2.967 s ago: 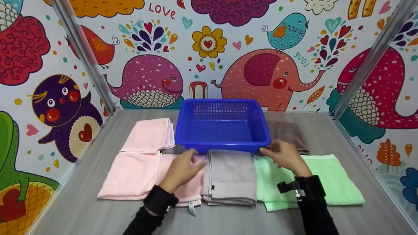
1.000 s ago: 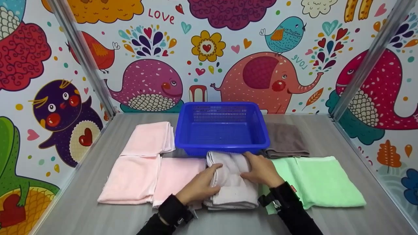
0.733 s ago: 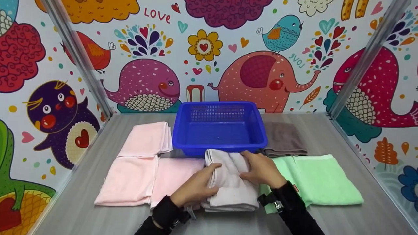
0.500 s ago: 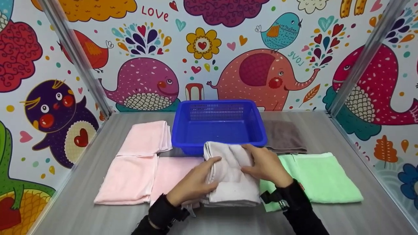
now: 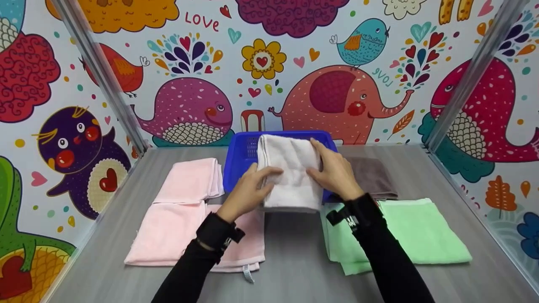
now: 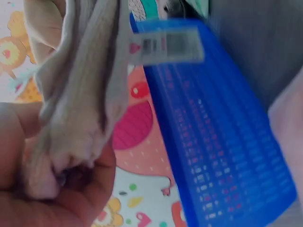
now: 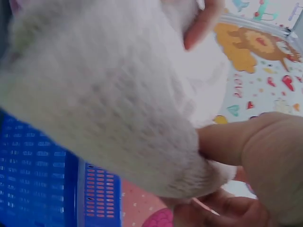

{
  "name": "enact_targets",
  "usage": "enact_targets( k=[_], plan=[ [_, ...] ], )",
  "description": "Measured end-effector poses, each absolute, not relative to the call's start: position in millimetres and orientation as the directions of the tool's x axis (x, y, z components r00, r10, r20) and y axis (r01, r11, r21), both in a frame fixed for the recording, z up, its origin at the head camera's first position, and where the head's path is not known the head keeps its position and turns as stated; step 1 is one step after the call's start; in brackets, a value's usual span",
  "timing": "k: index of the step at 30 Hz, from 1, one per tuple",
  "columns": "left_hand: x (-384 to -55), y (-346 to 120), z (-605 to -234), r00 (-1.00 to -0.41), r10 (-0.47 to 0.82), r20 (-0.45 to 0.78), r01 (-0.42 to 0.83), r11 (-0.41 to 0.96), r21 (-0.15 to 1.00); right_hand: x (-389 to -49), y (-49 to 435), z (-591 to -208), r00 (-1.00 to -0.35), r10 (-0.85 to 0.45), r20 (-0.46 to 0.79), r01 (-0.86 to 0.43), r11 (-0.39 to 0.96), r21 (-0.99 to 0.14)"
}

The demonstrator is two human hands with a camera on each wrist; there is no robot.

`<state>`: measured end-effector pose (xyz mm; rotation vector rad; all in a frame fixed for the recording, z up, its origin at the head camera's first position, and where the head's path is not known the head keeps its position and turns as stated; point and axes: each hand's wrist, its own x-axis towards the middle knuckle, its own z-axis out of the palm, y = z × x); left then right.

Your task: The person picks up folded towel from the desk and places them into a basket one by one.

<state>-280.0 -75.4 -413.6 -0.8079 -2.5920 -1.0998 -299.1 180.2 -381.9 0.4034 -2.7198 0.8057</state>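
A folded pale grey towel point(image 5: 290, 185) is held up off the table, in front of and over the blue plastic basket point(image 5: 238, 168). My left hand point(image 5: 245, 191) grips its left edge, thumb on the front face. On the other side, my right hand point(image 5: 337, 172) grips the right edge. The left wrist view has the towel's bunched layers point(image 6: 80, 94) pinched between thumb and fingers, with a white label point(image 6: 165, 46) sticking out. Towel cloth point(image 7: 118, 99) fills much of the right wrist view and hides part of the basket point(image 7: 35, 175).
Folded pink towels point(image 5: 168, 233) lie at the left, one with a tag point(image 5: 247, 273). Green towels point(image 5: 421, 233) lie at the right, and a brown towel point(image 5: 372, 176) sits beside the basket. Patterned walls point(image 5: 269, 97) enclose the grey table point(image 5: 290, 252) at the back and sides.
Both hands took hold of the grey towel from its place between the pink and green towels. They have lifted it up and forward to the basket, baring the table there.
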Motion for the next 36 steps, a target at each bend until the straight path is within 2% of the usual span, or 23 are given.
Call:
enact_targets(
  k=[4,10,23,30,36],
  plan=[
    [-301.3,-74.1,-411.5,-0.845,0.357,0.399,0.535,0.592,0.603,-319.2,172.4,-377.6,-0.922,-0.157,0.354,-0.323,0.815,-0.482],
    [-323.9,-72.7,-410.6,-0.882,0.296,0.367,0.470,0.610,0.638,-347.3,164.4,-375.9,-0.895,-0.160,0.415,-0.368,0.791,-0.489],
    [-358.2,-64.9,-415.9,-0.891,0.284,0.354,0.452,0.616,0.646,-379.0,164.3,-392.2,-0.848,-0.135,0.512,-0.403,0.792,-0.459],
    [-368.1,-74.3,-422.2,-0.907,0.250,0.339,0.416,0.660,0.626,-387.8,148.6,-397.5,-0.873,-0.147,0.465,-0.392,0.778,-0.491],
    [-369.0,-89.6,-427.3,-0.923,0.194,0.333,0.362,0.734,0.575,-393.3,125.8,-404.7,-0.887,-0.206,0.414,-0.414,0.753,-0.512]
  ],
)
